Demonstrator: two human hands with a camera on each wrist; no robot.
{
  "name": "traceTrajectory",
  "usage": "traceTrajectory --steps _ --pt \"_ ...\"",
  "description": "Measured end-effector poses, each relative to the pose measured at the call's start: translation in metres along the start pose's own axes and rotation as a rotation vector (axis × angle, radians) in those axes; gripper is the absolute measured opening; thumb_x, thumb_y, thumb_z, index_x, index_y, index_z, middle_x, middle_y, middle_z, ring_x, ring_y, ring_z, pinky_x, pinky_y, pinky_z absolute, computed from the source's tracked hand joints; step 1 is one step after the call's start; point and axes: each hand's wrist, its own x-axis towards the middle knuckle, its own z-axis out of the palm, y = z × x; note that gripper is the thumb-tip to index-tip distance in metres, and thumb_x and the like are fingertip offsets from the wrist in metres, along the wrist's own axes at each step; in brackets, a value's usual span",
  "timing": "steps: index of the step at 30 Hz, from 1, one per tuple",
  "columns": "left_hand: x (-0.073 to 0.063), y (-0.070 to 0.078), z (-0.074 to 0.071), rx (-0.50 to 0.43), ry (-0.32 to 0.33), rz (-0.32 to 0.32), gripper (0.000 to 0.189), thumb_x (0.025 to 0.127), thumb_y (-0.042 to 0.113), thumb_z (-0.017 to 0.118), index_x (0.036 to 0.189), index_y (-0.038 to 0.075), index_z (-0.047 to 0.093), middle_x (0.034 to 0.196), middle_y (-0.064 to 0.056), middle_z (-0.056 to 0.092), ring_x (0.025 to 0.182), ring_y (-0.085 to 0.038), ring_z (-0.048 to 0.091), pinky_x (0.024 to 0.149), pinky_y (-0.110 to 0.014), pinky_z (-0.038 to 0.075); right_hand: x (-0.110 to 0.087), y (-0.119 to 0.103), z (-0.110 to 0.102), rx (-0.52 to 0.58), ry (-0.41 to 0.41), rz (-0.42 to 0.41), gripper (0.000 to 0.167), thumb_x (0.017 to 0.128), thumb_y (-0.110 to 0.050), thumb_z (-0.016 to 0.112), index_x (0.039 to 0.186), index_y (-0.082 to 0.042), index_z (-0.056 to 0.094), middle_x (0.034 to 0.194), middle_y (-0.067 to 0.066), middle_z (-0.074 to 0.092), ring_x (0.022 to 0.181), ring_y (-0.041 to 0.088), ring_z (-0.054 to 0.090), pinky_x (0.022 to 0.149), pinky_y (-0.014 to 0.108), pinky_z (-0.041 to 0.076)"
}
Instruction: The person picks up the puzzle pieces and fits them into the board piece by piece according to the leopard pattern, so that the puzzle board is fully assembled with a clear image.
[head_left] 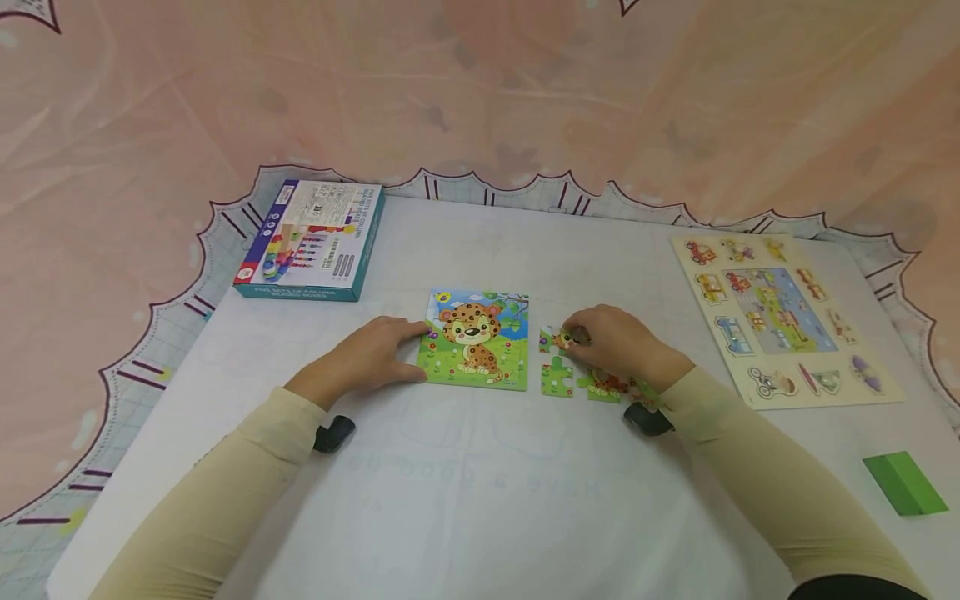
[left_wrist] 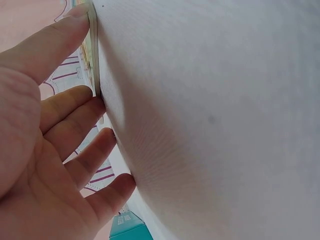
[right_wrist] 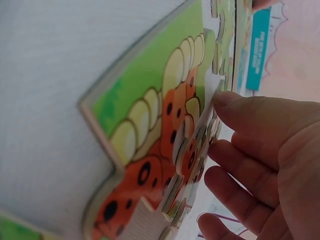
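Observation:
A square leopard picture board (head_left: 472, 342) lies flat on the table. My left hand (head_left: 378, 354) rests beside its left edge, fingers spread, with thumb and fingertips touching the edge. In the left wrist view, the thumb (left_wrist: 55, 40) lies against the edge of the board (left_wrist: 94, 55). To the right of the board, my right hand (head_left: 618, 337) pinches a small puzzle piece (head_left: 559, 339) between thumb and fingers. Below it lie a green puzzle piece (head_left: 557, 379) and an orange-and-green piece (head_left: 604, 385). The right wrist view shows a piece with leopard paws (right_wrist: 175, 100) close up.
A flat box (head_left: 315, 237) with a teal side stands at the back left. At the right lies a wooden peg puzzle board (head_left: 783, 321) with vehicle pictures. A green block (head_left: 905, 483) sits near the right edge of the white-covered table (head_left: 465, 500).

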Motion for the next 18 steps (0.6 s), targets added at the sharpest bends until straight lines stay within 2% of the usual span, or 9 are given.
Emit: traceTrajectory --steps 18 --pt "-0.0004 0.0 0.0006 -0.002 -0.001 -0.008 0.077 0.085 0.031 0.081 0.15 0.008 0.047 0.149 -0.019 0.047 0.14 -0.039 0.037 0.115 -0.054 0.032 -0.0026 -0.006 -0.0047 -0.01 0.02 -0.009 0.04 0.093 -0.021 0.072 0.126 0.002 0.065 0.124 0.016 0.066 0.117 0.034 0.059 0.102 0.05 0.048"
